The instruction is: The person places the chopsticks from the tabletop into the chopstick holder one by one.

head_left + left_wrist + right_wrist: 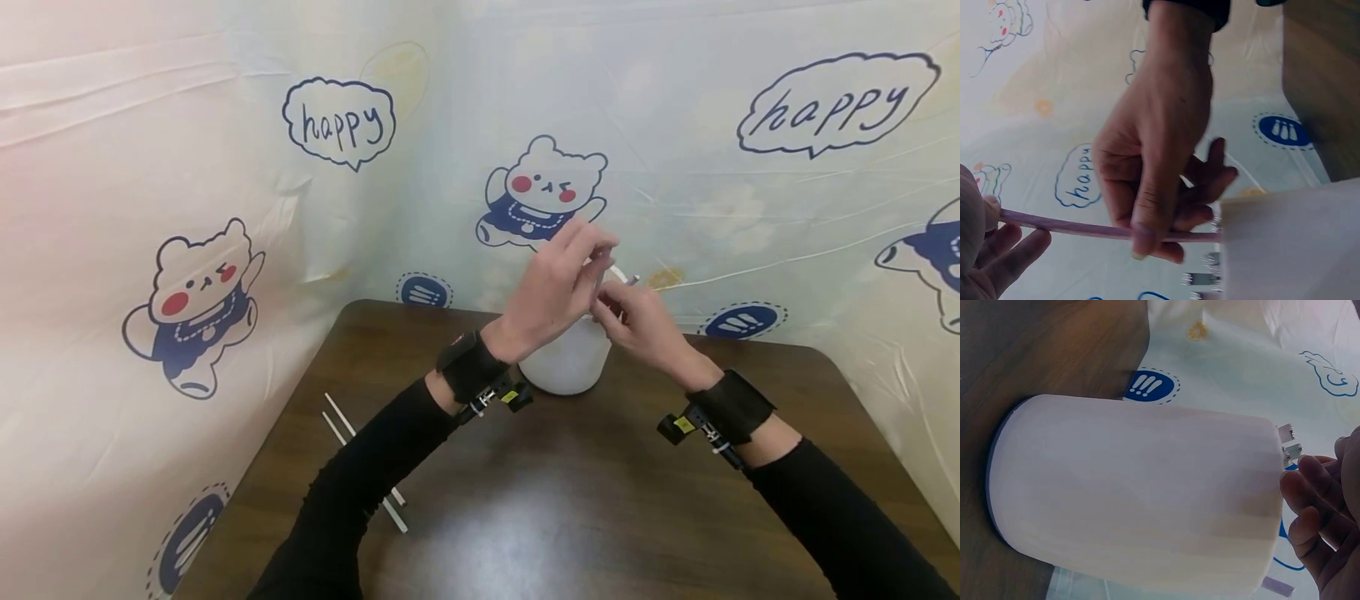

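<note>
A smooth white container (566, 362) stands upright on the table, rounded at its base. Above it my left hand (555, 283) pinches the upper end of a thin pinkish strip (1085, 228), which bends slightly. My right hand (645, 325) holds the same strip lower down between thumb and fingers, close to the rim. The strip's lower end meets the container's mouth in the left wrist view; the inside is hidden. Several short strip ends (1200, 279) with ragged tips stick out past the rim beside it.
Two thin pale strips (337, 432) lie on the brown wooden table (600, 500) at the left, partly behind my left sleeve. A pale printed cloth (450, 208) with bears and "happy" bubbles hangs around the table's back and sides.
</note>
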